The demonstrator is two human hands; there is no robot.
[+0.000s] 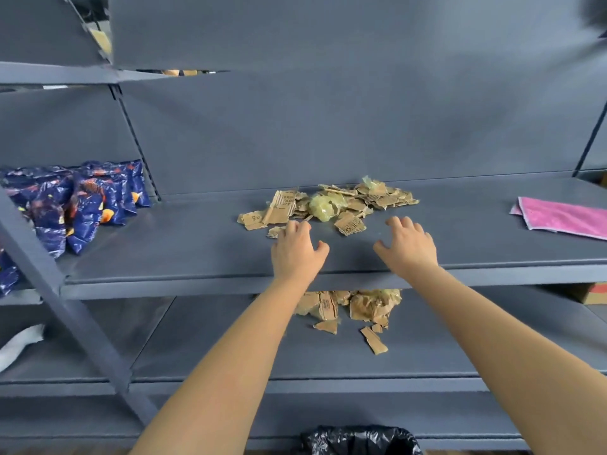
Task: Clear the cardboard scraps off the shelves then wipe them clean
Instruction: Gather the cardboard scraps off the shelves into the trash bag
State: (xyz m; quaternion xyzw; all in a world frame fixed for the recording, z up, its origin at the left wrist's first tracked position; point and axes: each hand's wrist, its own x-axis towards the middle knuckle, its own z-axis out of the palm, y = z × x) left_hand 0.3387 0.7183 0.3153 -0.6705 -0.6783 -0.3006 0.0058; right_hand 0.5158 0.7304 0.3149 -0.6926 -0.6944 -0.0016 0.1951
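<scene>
A pile of torn cardboard scraps (331,205) with a wad of yellowish tape lies at the back middle of the grey upper shelf (197,257). My left hand (297,249) hovers just in front of the pile's left end, fingers spread, holding nothing. My right hand (409,244) is open too, a little in front of the pile's right side. A second heap of cardboard scraps (353,310) sits on the lower shelf (213,353), partly hidden by the upper shelf's edge. A folded pink cloth (565,218) rests on the upper shelf at the far right.
Blue snack bags (75,201) are stacked at the left end of the upper shelf. A bin lined with a black bag (359,440) stands on the floor below me. A slanted grey upright (49,277) crosses the left. A white object (19,344) lies at lower left.
</scene>
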